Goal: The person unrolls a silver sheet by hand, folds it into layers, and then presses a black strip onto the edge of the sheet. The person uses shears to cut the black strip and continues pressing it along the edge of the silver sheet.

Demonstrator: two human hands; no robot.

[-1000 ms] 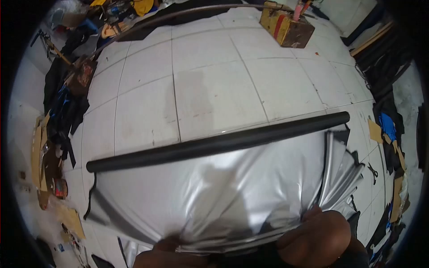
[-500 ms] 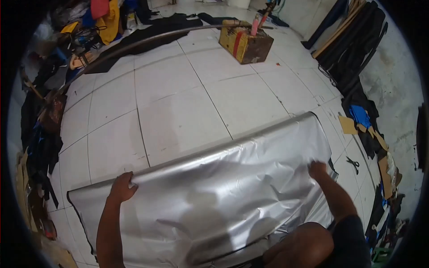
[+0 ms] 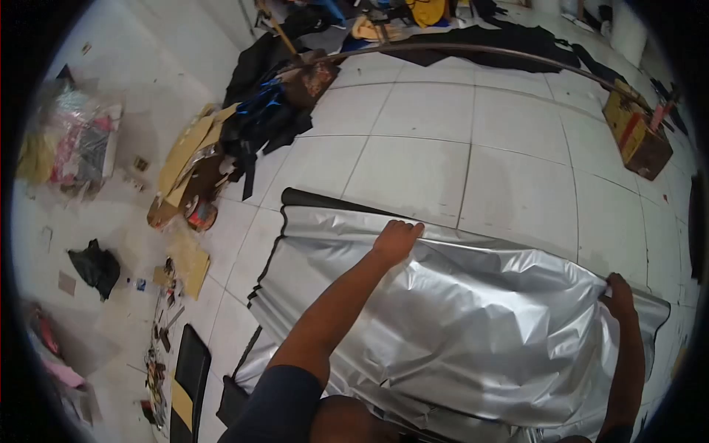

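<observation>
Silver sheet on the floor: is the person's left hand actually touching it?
Touching. The head view shows the left hand closed over the far edge of the silver sheet, with no gap between them.

A white tiled floor point(image 3: 517, 184) is carrying a wide silver sheet point(image 3: 473, 325), which is lying crumpled across several tiles. A wooden box point(image 3: 636, 136) is sitting well apart at the far right, a long thin pole point(image 3: 473, 49) is curving along the far tiles, and dark cloth point(image 3: 258, 118) and cardboard point(image 3: 185, 148) are lying heaped at the left.
</observation>
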